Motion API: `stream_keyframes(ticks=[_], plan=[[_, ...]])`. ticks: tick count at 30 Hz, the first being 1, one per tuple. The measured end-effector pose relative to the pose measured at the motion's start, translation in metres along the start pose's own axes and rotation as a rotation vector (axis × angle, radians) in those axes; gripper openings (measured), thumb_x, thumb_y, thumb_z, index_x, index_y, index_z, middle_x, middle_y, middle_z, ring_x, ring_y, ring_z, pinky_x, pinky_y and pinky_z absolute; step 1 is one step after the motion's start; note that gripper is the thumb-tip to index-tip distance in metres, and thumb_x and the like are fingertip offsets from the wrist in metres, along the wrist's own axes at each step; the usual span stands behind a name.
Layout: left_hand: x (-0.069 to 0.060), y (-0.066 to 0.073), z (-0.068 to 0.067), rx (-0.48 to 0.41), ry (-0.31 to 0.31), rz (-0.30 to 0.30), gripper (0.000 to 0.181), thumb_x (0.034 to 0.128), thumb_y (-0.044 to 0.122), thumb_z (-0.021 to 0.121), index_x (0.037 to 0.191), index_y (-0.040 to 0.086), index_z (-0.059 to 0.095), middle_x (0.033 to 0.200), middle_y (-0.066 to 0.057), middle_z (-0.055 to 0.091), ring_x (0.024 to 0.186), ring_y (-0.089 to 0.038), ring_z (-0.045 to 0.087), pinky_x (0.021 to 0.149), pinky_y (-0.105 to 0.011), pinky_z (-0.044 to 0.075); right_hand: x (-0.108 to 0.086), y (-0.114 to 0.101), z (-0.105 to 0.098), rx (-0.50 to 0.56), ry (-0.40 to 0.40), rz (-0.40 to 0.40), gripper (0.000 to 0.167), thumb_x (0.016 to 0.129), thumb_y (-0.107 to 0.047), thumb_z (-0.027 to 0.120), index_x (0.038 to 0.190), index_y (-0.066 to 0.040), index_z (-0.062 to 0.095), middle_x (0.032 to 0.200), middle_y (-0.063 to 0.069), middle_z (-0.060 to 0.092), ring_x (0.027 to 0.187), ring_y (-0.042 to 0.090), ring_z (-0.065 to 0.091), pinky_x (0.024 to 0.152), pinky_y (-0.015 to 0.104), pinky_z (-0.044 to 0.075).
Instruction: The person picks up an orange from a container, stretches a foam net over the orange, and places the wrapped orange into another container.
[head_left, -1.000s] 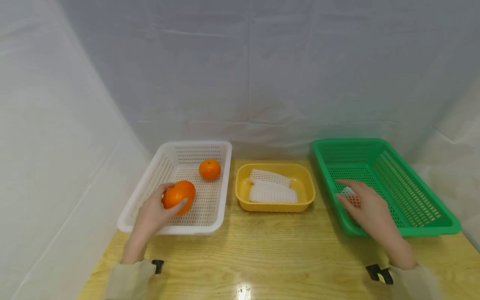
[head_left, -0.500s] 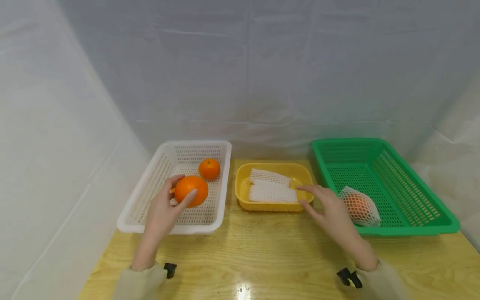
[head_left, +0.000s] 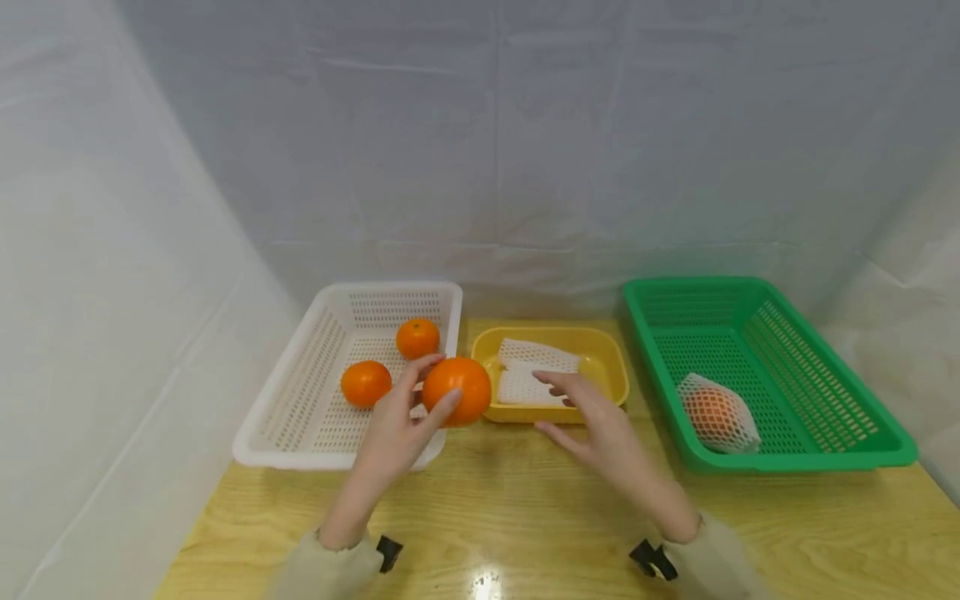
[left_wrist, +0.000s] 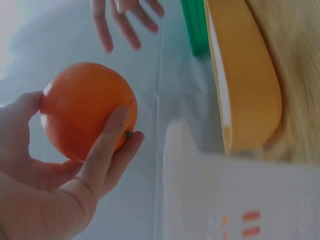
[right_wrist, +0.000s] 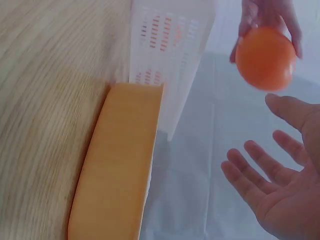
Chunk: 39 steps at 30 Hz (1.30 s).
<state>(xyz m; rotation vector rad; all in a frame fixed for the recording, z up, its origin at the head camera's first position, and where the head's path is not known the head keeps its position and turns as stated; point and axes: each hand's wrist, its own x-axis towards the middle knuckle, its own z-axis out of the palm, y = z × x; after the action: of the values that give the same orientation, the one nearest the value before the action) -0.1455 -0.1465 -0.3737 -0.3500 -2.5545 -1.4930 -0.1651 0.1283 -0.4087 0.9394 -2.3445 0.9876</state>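
Looking at the held orange (head_left: 459, 390) first: gripped between thumb and fingers of the left hand (head_left: 396, 427), up above the table (head_left: 525, 492), roughly 9 o'clock from the middle of the yellow tray (head_left: 555, 415) in the head view. Not touching the right hand (head_left: 606, 429), seen between 3 and 4 o'clock from the fruit, fingers parted and relaxed, holding nothing.

Probably middling weight, easy one-handed, firm with a bit of give in the peel. Showing shiny highlights in the left wrist view, so maybe a touch slick. Likely to bruise before splitting, so go easy on the squeeze. Would grab round the widest part, thumb opposite fingers, leaving plenty of bare peel at 3 o'clock. Also spotting a green stem nub (left_wrist: 128, 134) at 4 o'clock on the fruit, right by a fingertip; would keep pressure off there.

As for the white mesh nets (head_left: 519, 387) in the tray: nearly weightless by the look, floppy, stretchy, maybe easy to tear. Best pinched gently at an end.

Also noting two more oranges (head_left: 366, 383) in the white basket (head_left: 300, 458) at 9 o'clock from the tray, plus a netted fruit (head_left: 716, 414) in the green basket (head_left: 817, 461) at 3 o'clock.
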Motion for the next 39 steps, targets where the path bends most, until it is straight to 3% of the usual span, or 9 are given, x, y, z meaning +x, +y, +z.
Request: stream_keyframes(ticks=[6, 12, 19, 23, 27, 33, 39], plan=[[0.001, 0.012, 0.027, -0.074, -0.076, 0.025, 0.054, 0.0971, 0.03, 0.07, 0.144, 0.014, 0.05, 0.138, -0.012, 0.06, 0.114, -0.035, 0.066, 0.08, -0.04, 0.062, 0.004, -0.007, 0.011, 0.121, -0.016, -0.056, 0.086, 0.076, -0.012, 0.09, 0.149, -0.007, 0.044, 0.143, 0.013, 0.053, 0.112, 0.029, 0.065, 0.087, 0.044, 0.06], [0.0, 0.018, 0.044, -0.107, -0.14, 0.054, 0.052, 0.0983, 0.027, 0.069, 0.144, 0.012, 0.05, 0.137, -0.012, 0.061, 0.111, -0.031, 0.067, 0.077, -0.034, 0.062, 0.002, -0.011, 0.016, 0.206, -0.021, -0.053, 0.096, 0.072, -0.008, 0.092, 0.152, -0.007, 0.04, 0.145, 0.014, 0.051, 0.117, 0.03, 0.063, 0.089, 0.032, 0.059], [-0.002, 0.016, 0.053, -0.069, -0.196, 0.049, 0.053, 0.1028, 0.033, 0.061, 0.149, 0.011, 0.046, 0.139, -0.013, 0.06, 0.113, -0.028, 0.066, 0.088, -0.041, 0.059, -0.004, -0.011, 0.015, 0.252, -0.028, 0.013, 0.092, 0.071, -0.007, 0.092, 0.15, -0.007, 0.044, 0.143, 0.011, 0.054, 0.119, 0.028, 0.061, 0.088, 0.029, 0.059], [-0.002, 0.015, 0.056, -0.119, -0.255, 0.006, 0.053, 0.1052, 0.036, 0.055, 0.151, 0.013, 0.042, 0.142, -0.015, 0.057, 0.117, -0.03, 0.063, 0.092, -0.045, 0.056, -0.007, -0.009, 0.013, 0.255, -0.029, 0.039, 0.091, 0.07, -0.008, 0.093, 0.148, -0.005, 0.046, 0.142, 0.011, 0.055, 0.12, 0.029, 0.061, 0.088, 0.033, 0.059], [0.0, 0.012, 0.061, -0.148, -0.286, 0.007, 0.052, 0.1066, 0.035, 0.053, 0.151, 0.011, 0.041, 0.14, -0.02, 0.057, 0.118, -0.032, 0.062, 0.093, -0.046, 0.056, -0.01, -0.006, 0.01, 0.248, -0.039, 0.054, 0.092, 0.07, -0.01, 0.093, 0.148, -0.007, 0.046, 0.14, 0.011, 0.056, 0.12, 0.029, 0.061, 0.088, 0.035, 0.059], [-0.001, 0.007, 0.069, -0.075, -0.32, 0.013, 0.058, 0.1068, 0.041, 0.05, 0.154, 0.009, 0.039, 0.139, -0.021, 0.058, 0.118, -0.034, 0.063, 0.091, -0.045, 0.058, -0.017, 0.001, 0.007, 0.219, -0.057, 0.047, 0.092, 0.068, -0.009, 0.094, 0.147, -0.004, 0.047, 0.139, 0.014, 0.056, 0.121, 0.031, 0.061, 0.089, 0.033, 0.059], [-0.001, 0.002, 0.077, 0.022, -0.349, 0.038, 0.067, 0.1022, 0.048, 0.057, 0.154, 0.01, 0.039, 0.148, -0.014, 0.052, 0.118, -0.03, 0.064, 0.089, -0.032, 0.058, -0.028, 0.009, 0.004, 0.172, -0.094, 0.105, 0.091, 0.068, -0.013, 0.094, 0.146, -0.005, 0.048, 0.134, 0.015, 0.057, 0.118, 0.032, 0.062, 0.089, 0.031, 0.059]])
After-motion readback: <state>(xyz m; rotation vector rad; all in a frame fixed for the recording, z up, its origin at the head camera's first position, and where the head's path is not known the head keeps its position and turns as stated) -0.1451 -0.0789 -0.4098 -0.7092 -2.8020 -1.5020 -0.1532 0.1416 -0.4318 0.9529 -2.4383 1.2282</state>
